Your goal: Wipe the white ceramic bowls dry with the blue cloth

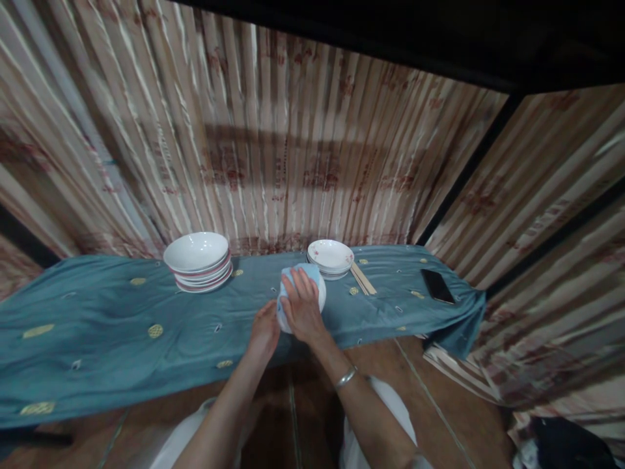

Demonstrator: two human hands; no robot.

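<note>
My left hand (266, 327) grips the left edge of a white plate (323, 294), held up over the front part of the table. Against the plate's face, my right hand (301, 306) presses a light blue cloth (313, 269), its fingers lying over the fabric. Cloth and hand cover most of the plate. Just behind it stands a short stack of small white dishes with a floral pattern (331, 254). Farther left is a taller stack of white bowls with reddish rims (196, 253).
Several wooden chopsticks (363, 279) lie beside the small dishes. A black phone (438, 286) rests near the right end of the table, which has a teal pineapple-print cloth (122, 319). Patterned curtains (293, 143) hang close behind, with dark frame bars (469, 172) at the right.
</note>
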